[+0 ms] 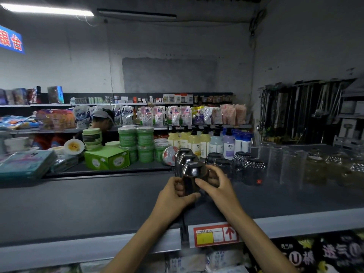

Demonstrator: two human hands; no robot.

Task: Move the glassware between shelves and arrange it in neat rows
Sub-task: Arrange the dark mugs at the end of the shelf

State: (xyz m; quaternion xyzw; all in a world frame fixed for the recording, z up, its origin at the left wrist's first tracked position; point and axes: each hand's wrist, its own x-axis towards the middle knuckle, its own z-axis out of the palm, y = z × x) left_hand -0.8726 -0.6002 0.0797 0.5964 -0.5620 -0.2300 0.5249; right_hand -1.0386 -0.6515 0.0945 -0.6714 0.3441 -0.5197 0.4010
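A dark smoked glass point(194, 175) stands upside down on the grey top shelf point(98, 203), at the front of a short row of two more dark glasses point(184, 157). My left hand point(175, 194) grips its left side and my right hand point(213, 182) wraps its right side. Just right of it stand other dark tumblers point(216, 159) and cut-pattern dark glasses point(253, 170). Further right, tall clear glasses point(275, 160) and patterned clear glassware point(332, 164) fill the shelf.
Green tubs point(136, 142), a green box point(107, 157) and pump bottles point(204, 141) stand behind the glasses. A red price tag point(215, 234) hangs on the shelf's front edge. Packaged goods lie on the shelf below. A person's head point(103, 119) shows beyond the shelves.
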